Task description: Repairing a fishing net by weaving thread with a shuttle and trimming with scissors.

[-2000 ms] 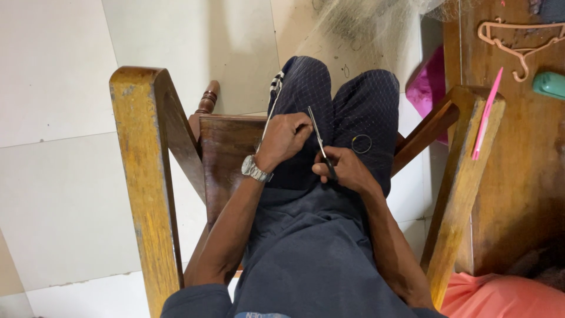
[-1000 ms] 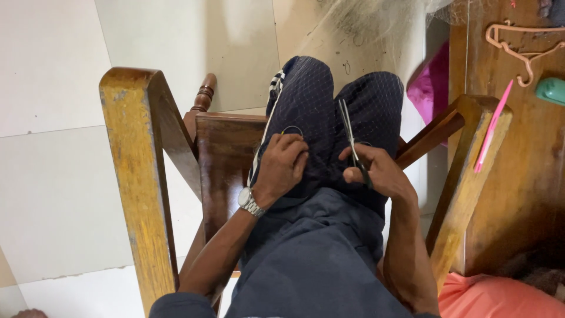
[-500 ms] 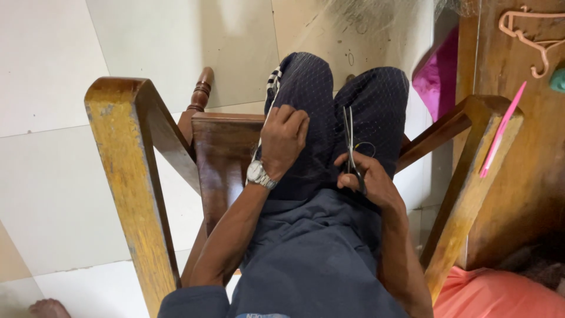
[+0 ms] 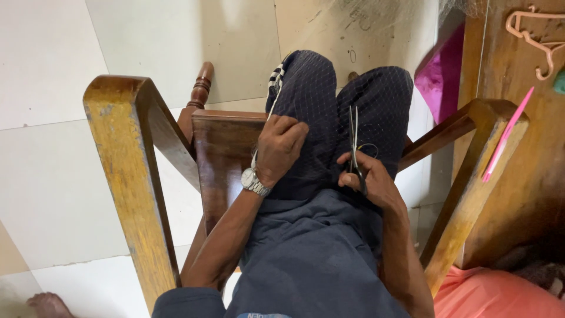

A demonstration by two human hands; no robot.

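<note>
Head view looks straight down on a seated person. The right hand (image 4: 369, 181) is closed around the handles of a pair of scissors (image 4: 354, 143), thumb through one loop, and the blades point away from the body, nearly shut, along the right thigh. This grip keeps the tips aimed at the fine netting (image 4: 329, 106) that lies over both dark trouser legs (image 4: 376, 100), so the mesh is within easy reach of the blades. The left hand (image 4: 281, 147) is curled with the fingers bent down on the left thigh; it seems to pinch or press the netting there, probably to keep it taut, but I cannot tell if a thread is really between the fingers. A metal wristwatch (image 4: 253, 181) sits on the left wrist. The person sits in a wooden chair (image 4: 126, 176), its armrests on both sides of the lap. Beyond the right armrest a pink stick (image 4: 506, 138) leans, near a magenta cloth (image 4: 442, 73), and a pink clothes hanger (image 4: 532, 38) lies on the wooden surface at the right. Pale floor tiles (image 4: 53, 165) are below.
</note>
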